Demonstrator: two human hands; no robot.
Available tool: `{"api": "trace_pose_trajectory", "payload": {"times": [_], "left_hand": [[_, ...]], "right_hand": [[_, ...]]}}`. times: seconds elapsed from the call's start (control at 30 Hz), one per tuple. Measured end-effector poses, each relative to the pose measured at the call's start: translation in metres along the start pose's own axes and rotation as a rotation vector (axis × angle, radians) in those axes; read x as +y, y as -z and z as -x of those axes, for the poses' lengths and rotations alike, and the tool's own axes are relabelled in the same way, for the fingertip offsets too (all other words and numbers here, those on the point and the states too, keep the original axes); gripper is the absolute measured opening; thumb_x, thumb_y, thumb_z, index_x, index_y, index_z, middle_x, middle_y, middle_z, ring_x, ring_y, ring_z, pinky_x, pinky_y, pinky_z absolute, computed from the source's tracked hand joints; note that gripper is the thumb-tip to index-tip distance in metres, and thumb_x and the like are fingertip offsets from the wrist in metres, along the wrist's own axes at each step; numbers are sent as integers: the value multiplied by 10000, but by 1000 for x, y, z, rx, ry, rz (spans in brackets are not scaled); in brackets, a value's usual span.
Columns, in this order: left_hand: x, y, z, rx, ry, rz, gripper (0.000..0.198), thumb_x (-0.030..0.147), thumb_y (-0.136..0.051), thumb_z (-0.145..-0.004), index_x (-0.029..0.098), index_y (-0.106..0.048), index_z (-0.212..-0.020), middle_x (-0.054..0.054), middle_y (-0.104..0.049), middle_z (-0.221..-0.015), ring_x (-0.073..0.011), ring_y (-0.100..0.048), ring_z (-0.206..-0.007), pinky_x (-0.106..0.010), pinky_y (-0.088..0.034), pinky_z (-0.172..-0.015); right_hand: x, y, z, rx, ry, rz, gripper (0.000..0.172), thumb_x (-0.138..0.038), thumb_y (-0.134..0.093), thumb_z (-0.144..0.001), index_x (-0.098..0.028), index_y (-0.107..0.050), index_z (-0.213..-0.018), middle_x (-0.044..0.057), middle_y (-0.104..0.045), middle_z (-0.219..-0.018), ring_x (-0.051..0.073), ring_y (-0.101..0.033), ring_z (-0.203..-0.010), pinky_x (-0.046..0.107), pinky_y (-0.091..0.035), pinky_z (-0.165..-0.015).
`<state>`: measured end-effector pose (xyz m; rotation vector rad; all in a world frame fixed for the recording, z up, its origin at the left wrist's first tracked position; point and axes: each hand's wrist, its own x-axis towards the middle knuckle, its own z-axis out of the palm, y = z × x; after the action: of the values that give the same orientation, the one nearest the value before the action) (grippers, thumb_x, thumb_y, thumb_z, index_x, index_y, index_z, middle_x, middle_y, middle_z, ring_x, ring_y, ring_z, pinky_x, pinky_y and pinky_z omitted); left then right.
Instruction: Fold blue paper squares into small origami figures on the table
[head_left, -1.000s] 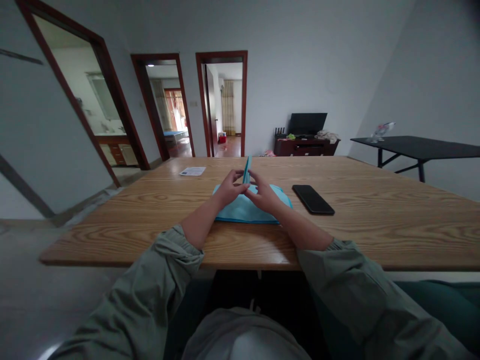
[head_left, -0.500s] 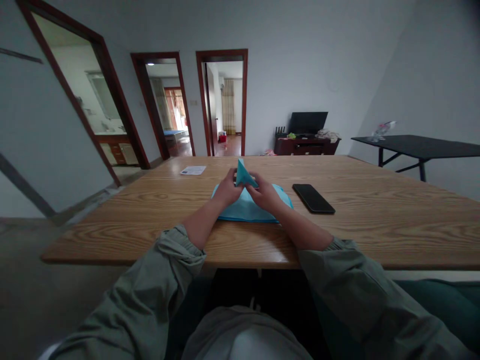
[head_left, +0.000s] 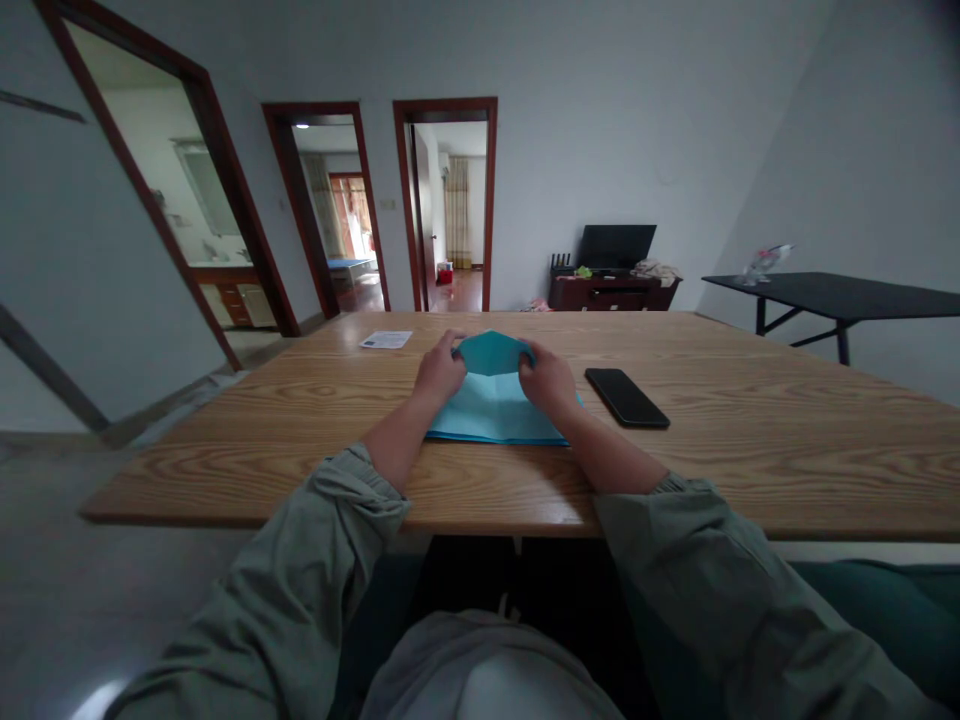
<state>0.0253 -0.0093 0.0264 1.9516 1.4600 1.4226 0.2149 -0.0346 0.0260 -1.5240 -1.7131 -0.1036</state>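
A folded teal paper piece (head_left: 492, 353) is held up just above the wooden table (head_left: 300, 420), spread wide between my two hands. My left hand (head_left: 439, 372) pinches its left end and my right hand (head_left: 549, 380) pinches its right end, fingers closed on the paper. Beneath them lies a stack of light blue paper sheets (head_left: 491, 412) flat on the table, partly hidden by my hands and wrists.
A black phone (head_left: 626, 397) lies on the table right of my right hand. A small white card (head_left: 386, 340) rests at the far left of the table. A dark side table (head_left: 847, 295) stands at the right; doorways open in the far wall.
The teal paper was held narrow and upright between my fingertips; my hands have moved apart and the paper is now opened out wide between them.
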Motion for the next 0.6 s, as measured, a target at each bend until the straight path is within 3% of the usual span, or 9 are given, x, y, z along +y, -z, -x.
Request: {"api": "trace_pose_trajectory", "payload": {"times": [0.13, 0.3, 0.4, 0.5, 0.6], "left_hand": [[-6, 4, -7, -164, 170, 443, 379, 104, -472, -784, 189, -584, -1136, -57, -634, -960, -130, -649, -628, -304, -541, -646], [-10, 29, -5, -479, 283, 740, 437, 138, -619, -723, 167, -574, -1157, -86, -633, -1025, -182, -688, -778, -343, -546, -772], [-11, 40, 0, -658, 323, 755, 572, 331, -684, -749, 226, -488, -1275, -109, -619, -1108, -234, -687, -843, -345, -554, -714], [-10, 39, 2, -660, 342, 632, 805, 406, -725, -716, 279, -325, -1403, -111, -641, -1065, -236, -689, -767, -311, -543, -602], [-11, 34, 2, -626, 344, 551, 969, 315, -792, -646, 265, -247, -1446, -97, -670, -976, -205, -670, -672, -306, -533, -588]], "right_hand": [[17, -6, -7, -60, -5, -378, 430, -223, -420, -879, -246, -550, -1288, 80, -689, -1028, 170, -663, -641, 310, -514, -639], [34, -6, -14, -162, -50, -700, 477, -111, -422, -768, -205, -624, -1191, 55, -695, -937, 130, -657, -617, 228, -506, -518], [34, -5, -13, -221, -38, -764, 477, -91, -426, -729, -188, -657, -1135, 49, -698, -916, 116, -646, -624, 217, -513, -528], [29, -2, -9, -305, 15, -728, 460, -96, -443, -725, -191, -675, -1110, 51, -698, -956, 121, -634, -643, 242, -530, -560], [25, 5, -6, -330, 76, -621, 402, -137, -501, -738, -193, -688, -1089, 56, -698, -998, 149, -639, -713, 293, -545, -651]]}}
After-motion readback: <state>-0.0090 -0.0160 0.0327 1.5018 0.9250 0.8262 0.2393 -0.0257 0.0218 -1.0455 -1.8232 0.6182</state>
